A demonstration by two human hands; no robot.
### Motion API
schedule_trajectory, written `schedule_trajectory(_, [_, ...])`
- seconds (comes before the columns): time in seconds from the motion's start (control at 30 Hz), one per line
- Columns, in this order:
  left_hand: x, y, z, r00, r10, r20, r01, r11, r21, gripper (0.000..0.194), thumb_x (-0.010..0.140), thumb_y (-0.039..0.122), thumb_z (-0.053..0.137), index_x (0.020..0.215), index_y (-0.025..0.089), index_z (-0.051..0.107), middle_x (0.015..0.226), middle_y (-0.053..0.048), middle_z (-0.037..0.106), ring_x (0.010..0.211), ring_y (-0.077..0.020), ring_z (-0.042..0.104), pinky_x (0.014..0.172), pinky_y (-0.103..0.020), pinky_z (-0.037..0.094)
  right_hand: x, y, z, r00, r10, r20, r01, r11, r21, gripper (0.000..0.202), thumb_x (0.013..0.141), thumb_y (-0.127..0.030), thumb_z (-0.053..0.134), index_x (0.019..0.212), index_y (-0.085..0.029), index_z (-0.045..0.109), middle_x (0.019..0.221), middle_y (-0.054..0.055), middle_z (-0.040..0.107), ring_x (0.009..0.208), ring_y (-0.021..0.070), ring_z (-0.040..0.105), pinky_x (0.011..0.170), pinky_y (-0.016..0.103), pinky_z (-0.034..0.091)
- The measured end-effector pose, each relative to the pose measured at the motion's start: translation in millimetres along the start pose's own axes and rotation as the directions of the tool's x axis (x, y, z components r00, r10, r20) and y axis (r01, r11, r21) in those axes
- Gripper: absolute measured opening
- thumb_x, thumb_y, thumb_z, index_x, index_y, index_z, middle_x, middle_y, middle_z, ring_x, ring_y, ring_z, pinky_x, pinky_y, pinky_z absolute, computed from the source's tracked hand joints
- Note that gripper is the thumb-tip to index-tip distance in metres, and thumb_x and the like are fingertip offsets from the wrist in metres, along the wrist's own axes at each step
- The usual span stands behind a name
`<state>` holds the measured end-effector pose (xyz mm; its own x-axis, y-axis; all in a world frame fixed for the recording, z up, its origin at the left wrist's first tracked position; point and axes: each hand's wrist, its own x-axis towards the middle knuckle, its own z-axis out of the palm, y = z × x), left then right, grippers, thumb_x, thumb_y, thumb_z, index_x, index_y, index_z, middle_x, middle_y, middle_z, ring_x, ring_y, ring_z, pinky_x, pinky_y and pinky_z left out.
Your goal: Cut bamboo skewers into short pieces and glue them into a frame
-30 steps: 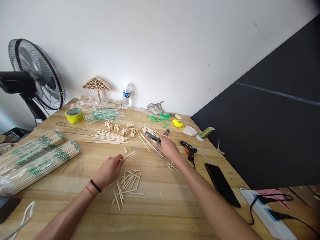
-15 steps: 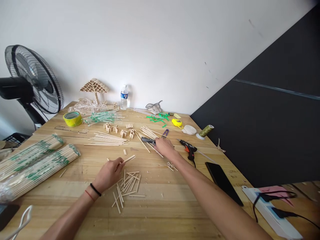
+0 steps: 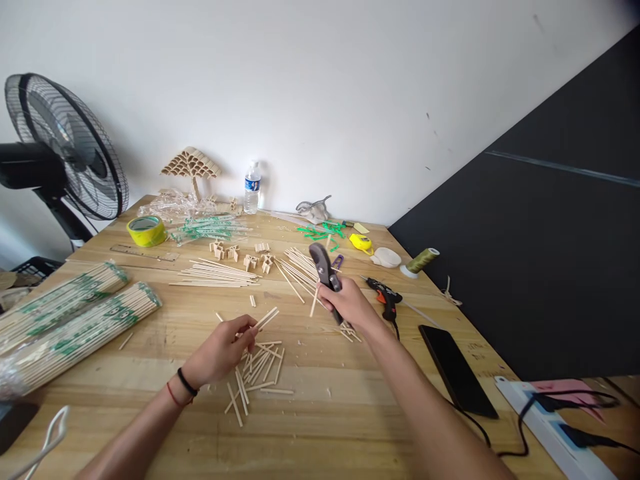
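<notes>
My left hand (image 3: 226,352) is closed around short wooden sticks (image 3: 267,319), whose ends stick out past the fingertips, just above a loose pile of cut pieces (image 3: 260,370). Raised over the table, my right hand (image 3: 347,299) grips a dark grey plier-like tool (image 3: 324,267). A longer wooden stick (image 3: 314,303) also juts down from those right fingers. Behind the tool lies a spread of long sticks (image 3: 296,267). A second bundle of long sticks (image 3: 215,274) rests to its left. A few short pieces (image 3: 350,332) lie under my right wrist.
Packed stick bundles (image 3: 95,333) lie at left, near yellow tape (image 3: 147,231). Small stick assemblies (image 3: 250,261) and a tree-shaped model (image 3: 190,167) stand farther back with a water bottle (image 3: 253,189). On the right are a glue gun (image 3: 384,293), a phone (image 3: 457,370) and a power strip (image 3: 550,427).
My right hand has lifted from the long sticks toward me, turning the tool upright and bringing a stick along. My left hand keeps its sticks and has shifted slightly right. The view has moved slightly.
</notes>
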<state>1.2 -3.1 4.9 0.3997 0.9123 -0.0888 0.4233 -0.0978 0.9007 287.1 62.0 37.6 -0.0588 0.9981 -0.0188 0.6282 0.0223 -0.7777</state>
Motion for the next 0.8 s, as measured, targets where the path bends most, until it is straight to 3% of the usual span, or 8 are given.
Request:
schedule_trajectory(0.07, [-2,3,3.9,0.999,-0.023,0.047,0.026,0.997,-0.066,0.044,0.100,0.059,0.044,0.089,0.019,0.059,0.070,0.001,0.063,0.048,-0.0094,0.043,0.046,-0.022,0.035,-22,-7,17,0.999,-0.036,0.005,0.034,0.978,0.206,0.039,0.095,-0.058,0.050,0.086,-0.020,0.056,0.074,0.001,0.063,0.054,0.0137,0.056,0.053,0.028,0.049])
schedule_trajectory(0.17, [-4,7,9.0,0.990,-0.052,0.133,0.081,0.973,-0.216,0.048,0.098,0.066,0.046,0.091,0.019,0.056,0.071,0.003,0.058,0.044,-0.0066,0.038,0.042,-0.021,0.028,-45,-16,45,0.997,-0.077,0.010,0.066,0.909,0.413,0.046,0.091,-0.066,0.055,0.084,-0.020,0.057,0.074,0.002,0.064,0.053,0.0136,0.055,0.054,0.029,0.050])
schedule_trajectory(0.33, [-5,9,11.6,0.976,-0.062,0.207,0.135,0.923,-0.360,0.049,0.096,0.066,0.053,0.093,0.018,0.056,0.074,0.003,0.057,0.044,-0.0046,0.035,0.043,-0.021,0.025,-57,-15,71,0.994,-0.103,-0.046,0.106,0.719,0.687,0.036,0.092,-0.056,0.069,0.091,-0.021,0.060,0.074,-0.001,0.063,0.058,0.0128,0.055,0.059,0.027,0.047])
schedule_trajectory(0.43, [-6,11,11.8,0.971,-0.058,0.232,0.139,0.926,-0.350,0.047,0.097,0.065,0.054,0.094,0.018,0.057,0.073,0.003,0.056,0.045,-0.0049,0.032,0.043,-0.022,0.024,-61,-10,74,0.992,-0.086,-0.088,0.123,0.702,0.702,0.032,0.094,-0.052,0.069,0.091,-0.021,0.061,0.067,-0.004,0.056,0.061,0.0138,0.053,0.064,0.028,0.046])
schedule_trajectory(0.57, [-8,15,13.4,0.964,-0.076,0.253,0.158,0.933,-0.322,0.045,0.098,0.063,0.054,0.093,0.018,0.058,0.071,0.004,0.055,0.044,-0.0053,0.034,0.043,-0.022,0.024,-70,-11,77,0.990,-0.063,-0.126,0.130,0.752,0.647,0.034,0.096,-0.053,0.065,0.085,-0.021,0.061,0.066,-0.004,0.053,0.063,0.0148,0.051,0.065,0.028,0.045])
schedule_trajectory(0.8, [-10,15,14.8,0.975,-0.100,0.196,0.149,0.955,-0.255,0.041,0.101,0.058,0.051,0.101,0.019,0.061,0.071,0.004,0.050,0.049,-0.0070,0.031,0.044,-0.021,0.024,-76,-13,82,0.981,-0.053,-0.188,0.162,0.762,0.627,0.026,0.095,-0.045,0.065,0.087,-0.020,0.065,0.080,0.002,0.065,0.077,0.0183,0.060,0.077,0.030,0.049])
